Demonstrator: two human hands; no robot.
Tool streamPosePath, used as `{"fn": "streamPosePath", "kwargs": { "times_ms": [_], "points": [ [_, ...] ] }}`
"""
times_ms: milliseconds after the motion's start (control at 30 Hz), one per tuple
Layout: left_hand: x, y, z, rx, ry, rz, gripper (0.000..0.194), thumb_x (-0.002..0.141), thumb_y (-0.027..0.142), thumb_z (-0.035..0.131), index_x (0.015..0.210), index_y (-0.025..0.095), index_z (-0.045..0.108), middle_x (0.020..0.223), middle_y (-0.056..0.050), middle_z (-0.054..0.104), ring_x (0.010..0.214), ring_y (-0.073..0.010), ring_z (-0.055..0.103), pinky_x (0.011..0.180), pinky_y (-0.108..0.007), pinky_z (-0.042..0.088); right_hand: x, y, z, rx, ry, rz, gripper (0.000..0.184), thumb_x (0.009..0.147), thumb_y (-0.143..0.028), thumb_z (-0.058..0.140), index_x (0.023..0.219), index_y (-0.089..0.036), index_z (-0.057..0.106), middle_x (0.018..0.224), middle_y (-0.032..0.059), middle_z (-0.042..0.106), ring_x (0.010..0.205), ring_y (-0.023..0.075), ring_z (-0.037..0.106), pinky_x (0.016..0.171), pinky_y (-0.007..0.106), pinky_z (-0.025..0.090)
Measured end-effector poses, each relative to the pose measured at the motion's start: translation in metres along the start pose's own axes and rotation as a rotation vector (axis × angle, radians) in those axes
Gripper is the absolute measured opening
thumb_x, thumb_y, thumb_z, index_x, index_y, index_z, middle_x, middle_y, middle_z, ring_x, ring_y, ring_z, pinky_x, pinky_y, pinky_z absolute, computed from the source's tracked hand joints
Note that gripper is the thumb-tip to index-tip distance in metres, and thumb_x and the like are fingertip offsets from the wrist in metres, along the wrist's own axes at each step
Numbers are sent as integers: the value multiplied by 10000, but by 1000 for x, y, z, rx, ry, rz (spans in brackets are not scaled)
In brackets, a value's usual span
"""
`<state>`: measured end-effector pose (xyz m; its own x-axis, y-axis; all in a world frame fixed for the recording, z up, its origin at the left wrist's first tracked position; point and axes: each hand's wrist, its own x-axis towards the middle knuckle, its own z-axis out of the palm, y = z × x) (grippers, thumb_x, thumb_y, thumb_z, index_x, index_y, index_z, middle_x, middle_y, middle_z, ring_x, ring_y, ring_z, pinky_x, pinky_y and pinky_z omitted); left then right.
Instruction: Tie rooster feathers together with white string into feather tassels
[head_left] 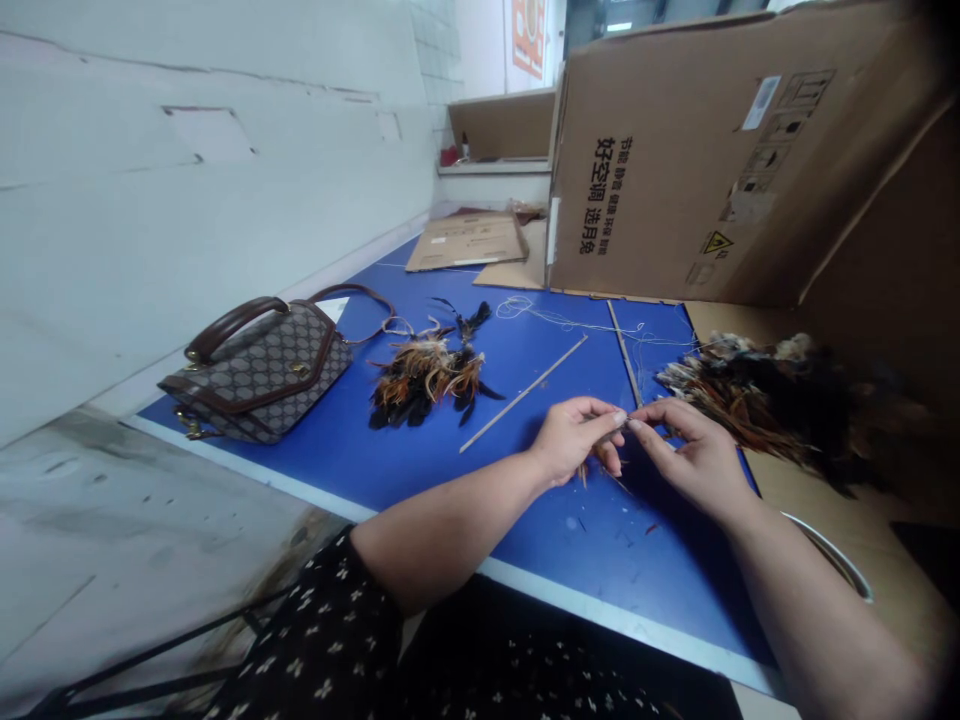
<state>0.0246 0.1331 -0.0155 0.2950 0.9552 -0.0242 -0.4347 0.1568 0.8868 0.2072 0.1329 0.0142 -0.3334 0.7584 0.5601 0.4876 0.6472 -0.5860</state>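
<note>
My left hand (576, 438) is closed in a pinch over the blue table (540, 520). Thin brown feather ends (583, 474) poke out below its fingers. Thumb and forefinger of my right hand (694, 450) pinch close against the left fingertips; whatever is between them is too small to make out. Left of the hands lies a bunch of black, orange and cream feathers (427, 375). A larger pile of dark and brown feathers (757, 400) rests on cardboard to the right. Pale thread (577, 322) trails loosely across the table behind the hands.
A thin stick (525, 392) lies between the left feathers and my hands. At the left edge stands a patterned handbag (262, 375) with brown trim. A big cardboard box (675, 170) rises at the back right, and flat cardboard (469, 242) lies farther back.
</note>
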Motion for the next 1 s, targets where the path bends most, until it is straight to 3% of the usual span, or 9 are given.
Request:
{"fn": "streamPosePath", "kwargs": {
  "times_ms": [267,500,767,867,1000],
  "points": [
    [1,-1,0,-8,63,27,482,760,489,824,1001,131,609,736,-13,656,436,-151,637,428,-269,525,0,-1,4,-66,113,-139,60,929,-208,684,904,-250,721,882,53,705,807,214,672,766,361,542],
    [4,-2,-2,-75,152,107,460,790,493,796,1028,162,583,721,22,627,435,-132,618,452,-285,551,-2,1,8,-85,64,-100,71,941,-234,644,877,-235,674,817,41,666,754,201,633,733,335,509],
    [-1,2,-2,-33,-44,17,499,775,526,806,1024,162,572,695,39,607,404,-97,565,407,-228,486,-7,9,11,-203,-164,101,219,960,-280,498,746,-240,518,608,-16,540,546,160,477,551,287,362],
    [-2,1,-2,-37,-117,1,488,779,525,805,1006,178,547,667,60,583,387,-84,528,395,-222,478,-7,10,11,-262,-193,115,225,929,-270,488,706,-241,489,574,-17,527,522,160,465,538,289,323],
    [-2,0,-1,-38,-118,12,482,783,533,799,977,195,515,644,78,558,363,-67,479,365,-199,429,-8,12,15,-328,-175,111,238,904,-274,501,672,-238,462,555,-15,518,497,154,453,539,298,292]
  ]
}}
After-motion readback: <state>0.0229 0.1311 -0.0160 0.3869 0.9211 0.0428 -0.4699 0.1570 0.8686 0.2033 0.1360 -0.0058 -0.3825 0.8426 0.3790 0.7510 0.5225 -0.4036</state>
